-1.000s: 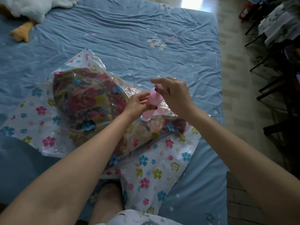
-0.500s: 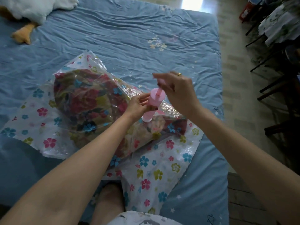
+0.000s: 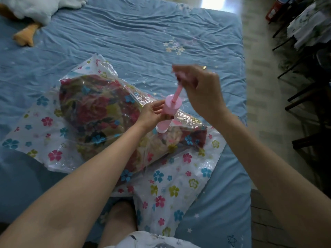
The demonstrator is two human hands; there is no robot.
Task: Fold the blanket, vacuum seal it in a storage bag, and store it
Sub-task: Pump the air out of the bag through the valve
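We see the blanket (image 3: 100, 111), a bulky roll of dark fabric printed with red, blue and yellow-green flowers, enclosed in a clear storage bag (image 3: 166, 190) whose margins are white with small pink, blue and yellow-green flower prints. The bag lies near the middle of the bed (image 3: 125, 33), angled toward the right edge, with its flat unfilled margins spread out to the left and toward the near edge. The film over the blanket is wrinkled and glossy. A pink hand pump (image 3: 168, 111) stands tilted on the right part of the bag, its pale base touching the film. Our left hand (image 3: 152, 113) grips the pump barrel, fingers curled round it. Our right hand (image 3: 198, 88) is closed on the top of the pink plunger rod, which is drawn out above the barrel; the handle itself is blurred and largely hidden by the fingers. A ring shows on this hand. A white plush toy (image 3: 35, 6) with an orange foot lies at the far left corner of the bed. Dark chairs (image 3: 308, 97) stand on the floor beyond the right edge.
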